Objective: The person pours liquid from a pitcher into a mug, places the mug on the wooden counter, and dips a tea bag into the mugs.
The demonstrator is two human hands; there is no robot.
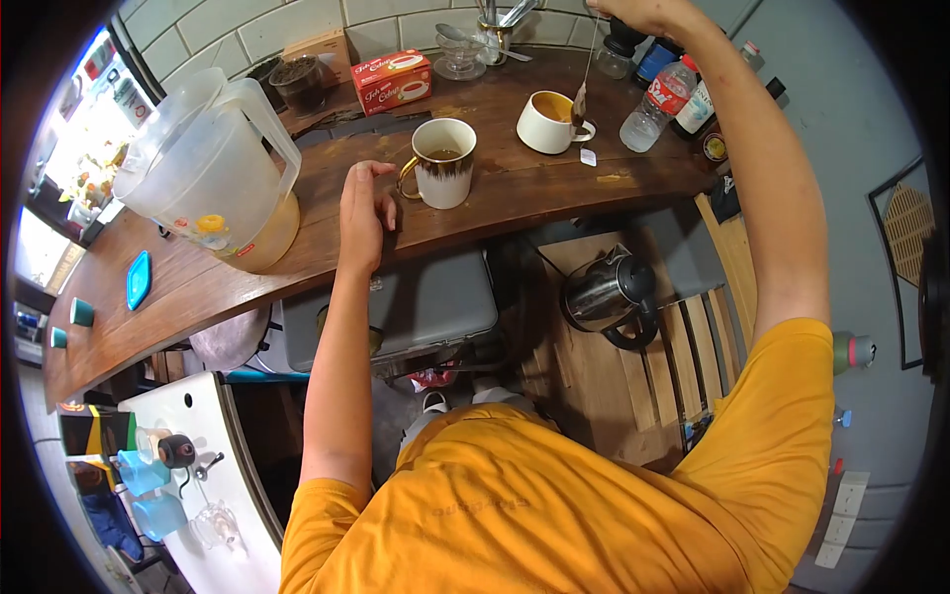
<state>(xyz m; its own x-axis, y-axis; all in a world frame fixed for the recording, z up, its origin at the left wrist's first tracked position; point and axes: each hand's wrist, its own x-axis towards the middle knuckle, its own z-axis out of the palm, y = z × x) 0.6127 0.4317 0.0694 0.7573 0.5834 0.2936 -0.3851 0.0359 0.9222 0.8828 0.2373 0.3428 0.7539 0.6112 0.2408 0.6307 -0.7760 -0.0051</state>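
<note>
My right hand (638, 12), partly cut off by the top edge, is closed on a thin string. From it a dark, wet-looking tea bag (579, 107) hangs at the right side of a white cup (543, 136) with a yellow-brown inside. A small white paper tag (588, 156) shows below the tea bag, beside the cup's handle. My left hand (364, 213) rests by the table's front edge with loosely bent fingers, holding nothing. Just right of it stands a white mug (445, 183) with a gold-brown rim and gold handle, containing liquid.
A large plastic pitcher (213, 168) stands left on the wooden table (327, 238). Behind are a red tea box (393, 81), a glass dish (460, 61) and a spoon holder (494, 40). Bottles (661, 104) crowd the right end. A metal kettle (609, 292) sits on a lower wooden surface.
</note>
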